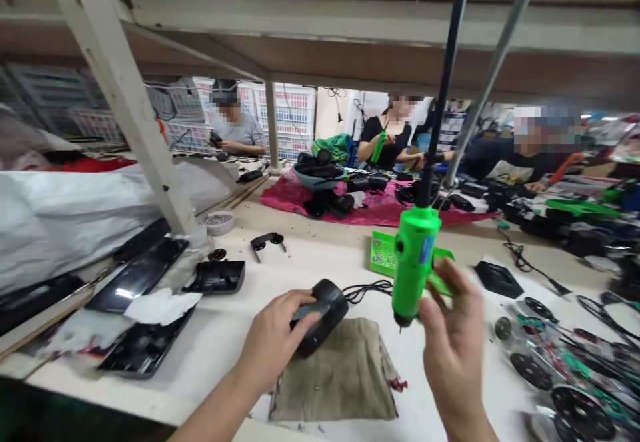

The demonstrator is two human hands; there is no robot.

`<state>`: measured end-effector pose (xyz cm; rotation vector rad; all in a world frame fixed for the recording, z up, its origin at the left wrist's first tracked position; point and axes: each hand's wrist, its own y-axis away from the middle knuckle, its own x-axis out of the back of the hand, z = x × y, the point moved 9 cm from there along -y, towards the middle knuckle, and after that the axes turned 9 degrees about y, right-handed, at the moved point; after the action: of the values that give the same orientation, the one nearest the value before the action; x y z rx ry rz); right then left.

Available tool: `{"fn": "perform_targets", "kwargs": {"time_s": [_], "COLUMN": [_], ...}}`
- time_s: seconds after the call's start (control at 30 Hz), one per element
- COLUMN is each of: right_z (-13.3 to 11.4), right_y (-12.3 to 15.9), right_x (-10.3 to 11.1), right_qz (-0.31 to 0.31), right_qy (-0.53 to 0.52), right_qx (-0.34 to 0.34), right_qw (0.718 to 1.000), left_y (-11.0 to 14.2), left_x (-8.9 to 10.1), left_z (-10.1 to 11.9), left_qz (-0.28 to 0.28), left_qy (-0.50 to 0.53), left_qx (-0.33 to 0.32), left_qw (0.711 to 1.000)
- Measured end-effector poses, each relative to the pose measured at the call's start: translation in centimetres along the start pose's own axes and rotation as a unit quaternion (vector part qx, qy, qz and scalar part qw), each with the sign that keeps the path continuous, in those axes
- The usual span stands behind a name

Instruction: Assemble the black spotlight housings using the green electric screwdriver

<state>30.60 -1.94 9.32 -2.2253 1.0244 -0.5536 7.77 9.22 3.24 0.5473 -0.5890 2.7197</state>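
Observation:
My left hand (280,332) grips a black rounded plastic housing (327,309), fingers over its top and thumb along its near side. The housing is tilted above the far left part of a folded brownish cloth (335,379). A black cord (370,289) lies just behind it; whether the two are joined I cannot tell. A green electric screwdriver (415,262) hangs bit-down from above, right of the housing. Beside it is my right hand (455,335), slightly blurred, thumb and fingers apart and not wrapped round the tool. Whether a fingertip touches it is unclear.
A green tray (383,255) of small screws stands behind the screwdriver. Black shells (217,277) and a bowl of small metal parts (220,222) lie left. Wired parts with black wheels (575,409) crowd the right. A slanted post (125,95) and shelf frame the bench; several people work beyond.

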Motion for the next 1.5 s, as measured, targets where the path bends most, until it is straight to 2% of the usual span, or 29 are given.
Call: {"fn": "perform_targets", "kwargs": {"time_s": [0.03, 0.07, 0.13, 0.2, 0.23, 0.3, 0.33, 0.4, 0.53, 0.6, 0.67, 0.77, 0.87, 0.93, 0.97, 1.03, 1.1, 1.17, 1.27, 1.5], "right_z": [-1.2, -2.4, -3.9, -3.4, -2.7, -1.1, -0.3, 0.7, 1.6, 2.7, 4.4, 7.4, 8.7, 8.7, 8.5, 8.0, 7.7, 7.7, 7.9, 8.1], "right_y": [0.2, 0.4, 1.5, 2.9, 3.3, 3.8, 4.0, 4.4, 5.0, 5.4, 5.4, 5.1, 5.2, 5.6, 5.8, 6.5, 7.2, 7.8, 8.2, 8.5], "right_x": [0.2, -0.4, -3.7, -7.6, -9.2, -11.7, -12.6, -13.8, -14.4, -14.4, -14.2, -13.7, -13.3, -13.3, -13.3, -13.4, -13.5, -13.5, -13.4, -13.2], "right_qz": [0.01, -0.017, -0.161, -0.332, -0.395, -0.501, -0.543, -0.587, -0.582, -0.564, -0.533, -0.478, -0.459, -0.46, -0.459, -0.457, -0.459, -0.459, -0.459, -0.469], "right_qy": [0.025, 0.047, 0.101, 0.149, 0.155, 0.138, 0.123, 0.1, 0.08, 0.072, 0.069, 0.053, 0.013, -0.013, -0.023, -0.038, -0.047, -0.047, -0.042, -0.018], "right_qx": [0.072, 0.146, 0.265, 0.311, 0.305, 0.247, 0.206, 0.137, 0.082, 0.044, -0.006, -0.094, -0.166, -0.198, -0.208, -0.22, -0.223, -0.224, -0.218, -0.178], "right_qw": [0.997, 0.988, 0.945, 0.878, 0.852, 0.818, 0.805, 0.792, 0.805, 0.821, 0.843, 0.872, 0.872, 0.866, 0.864, 0.861, 0.859, 0.858, 0.861, 0.865], "left_y": [-0.3, -0.5, -0.7, -0.6, -0.5, -0.4, -0.4, -0.7, -1.3, -1.2, -1.0, -0.2, 0.9, 1.3, 1.3, 1.2, 1.3, 1.6, 1.8, 2.4], "left_x": [0.5, 0.7, 0.7, 0.3, 0.2, 0.3, 0.7, 1.7, 4.4, 5.8, 7.4, 10.3, 11.8, 10.6, 9.1, 4.9, 0.6, -2.2, -3.2, -3.1], "left_z": [-0.4, -0.6, -0.3, 0.4, 0.8, 1.4, 1.4, 0.6, -4.2, -7.1, -9.2, -9.2, -6.2, -3.8, -3.2, -3.1, -3.6, -4.0, -4.7, -5.9], "left_qz": [0.012, 0.015, -0.009, -0.053, -0.07, -0.076, -0.065, -0.019, 0.112, 0.17, 0.213, 0.283, 0.341, 0.326, 0.29, 0.193, 0.104, 0.062, 0.057, 0.064], "left_qy": [0.027, 0.046, 0.065, 0.081, 0.087, 0.096, 0.098, 0.098, 0.091, 0.091, 0.088, 0.068, 0.039, 0.027, 0.05, 0.17, 0.32, 0.414, 0.466, 0.505], "left_qx": [0.018, 0.026, 0.013, -0.017, -0.032, -0.052, -0.055, -0.047, 0.025, 0.071, 0.1, 0.098, 0.059, 0.032, 0.035, 0.074, 0.133, 0.17, 0.187, 0.199], "left_qw": [0.999, 0.998, 0.998, 0.995, 0.993, 0.991, 0.992, 0.994, 0.989, 0.979, 0.968, 0.952, 0.938, 0.945, 0.955, 0.963, 0.932, 0.892, 0.863, 0.837]}}
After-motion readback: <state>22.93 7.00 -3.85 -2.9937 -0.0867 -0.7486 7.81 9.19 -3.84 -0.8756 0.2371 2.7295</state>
